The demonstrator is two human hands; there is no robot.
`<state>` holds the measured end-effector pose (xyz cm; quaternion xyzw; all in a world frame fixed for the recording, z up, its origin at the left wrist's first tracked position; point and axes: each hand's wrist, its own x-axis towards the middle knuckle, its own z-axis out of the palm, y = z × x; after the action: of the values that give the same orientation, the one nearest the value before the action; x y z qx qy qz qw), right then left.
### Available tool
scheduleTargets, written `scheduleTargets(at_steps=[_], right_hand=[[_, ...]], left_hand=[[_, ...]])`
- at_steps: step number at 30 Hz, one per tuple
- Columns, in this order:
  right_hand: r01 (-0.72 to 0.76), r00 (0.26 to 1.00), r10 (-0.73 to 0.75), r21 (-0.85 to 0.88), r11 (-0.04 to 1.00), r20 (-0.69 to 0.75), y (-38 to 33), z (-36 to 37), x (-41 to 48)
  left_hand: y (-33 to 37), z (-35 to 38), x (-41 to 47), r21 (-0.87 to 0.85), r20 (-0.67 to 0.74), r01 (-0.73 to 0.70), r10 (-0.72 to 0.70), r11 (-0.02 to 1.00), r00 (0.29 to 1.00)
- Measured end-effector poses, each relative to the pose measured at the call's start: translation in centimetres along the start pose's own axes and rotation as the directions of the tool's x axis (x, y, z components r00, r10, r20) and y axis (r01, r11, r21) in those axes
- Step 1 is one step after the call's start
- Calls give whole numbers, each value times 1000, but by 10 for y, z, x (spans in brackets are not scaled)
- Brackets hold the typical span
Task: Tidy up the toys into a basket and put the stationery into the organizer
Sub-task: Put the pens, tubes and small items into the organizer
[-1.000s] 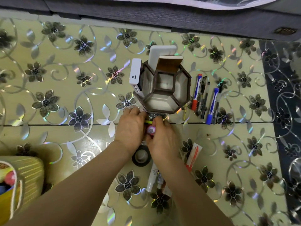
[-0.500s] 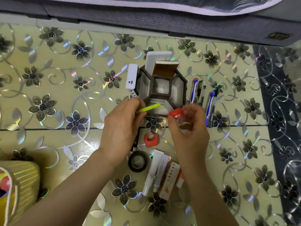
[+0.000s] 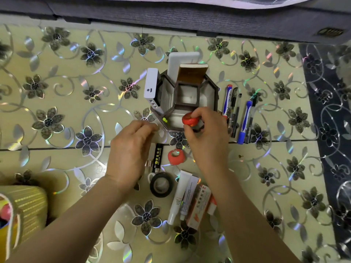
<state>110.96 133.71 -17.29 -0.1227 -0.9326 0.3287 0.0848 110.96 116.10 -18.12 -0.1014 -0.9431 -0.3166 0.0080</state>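
Room: bare floor (image 3: 57, 149) left of your left hand (image 3: 131, 150); pens (image 3: 237, 114) crowd right of your right hand (image 3: 207, 137) | Hands: left loosely curled, empty, just short of organizer (image 3: 182, 103); right pinches red tape dispenser (image 3: 190, 120) at organizer's near rim | Writing: pen lettering unreadable | Basket (image 3: 26, 207) far left of your left forearm

Ahead of you on the floor (image 3: 76, 168) stands the organizer (image 3: 187, 97), markers and pens (image 3: 237, 114) lying just to its right, tape roll (image 3: 161, 184) and tubes (image 3: 182, 196) nearer you, basket (image 3: 24, 207) far left.
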Motion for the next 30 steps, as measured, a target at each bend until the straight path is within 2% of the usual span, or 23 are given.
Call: scheduleTargets(at_steps=[2, 5, 8, 13, 16, 19, 22, 25, 30], right_hand=[[19, 1000, -20, -14, 1000, -14, 1, 0, -4], [9, 1000, -9, -35, 999, -3, 2, -2, -19], [34, 993, -23, -95, 995, 114, 2, 1, -44], [29, 966, 39, -256, 966, 256, 1, 19, -71], [-27, 933, 128, -289, 957, 336, 1, 27, -74], [-77, 921, 164, -248, 966, 353, 2, 29, -74], [-69, 962, 101, -131, 989, 254, 0, 14, -68], [-85, 988, 83, 14, 996, 132, -7, -12, -56], [-118, 993, 117, 165, 979, 14, -19, -28, -28]], left_hand=[[-7, 7, -10, 70, 95, 15, -21, 997, 995], [-14, 21, -16, 200, 235, -41, -7, 979, 972], [-15, 32, -12, 277, 332, -97, -1, 956, 943], [-3, 41, -2, 416, 403, -151, -33, 897, 915], [-3, 46, 1, 428, 417, -143, -54, 892, 907], [-1, 45, 1, 346, 384, -66, -77, 936, 920], [9, 30, -3, 118, 283, 80, -111, 990, 953], [23, 6, -3, -90, 153, 125, -110, 988, 982], [41, -22, 8, -225, 20, 176, -176, 958, 984]])
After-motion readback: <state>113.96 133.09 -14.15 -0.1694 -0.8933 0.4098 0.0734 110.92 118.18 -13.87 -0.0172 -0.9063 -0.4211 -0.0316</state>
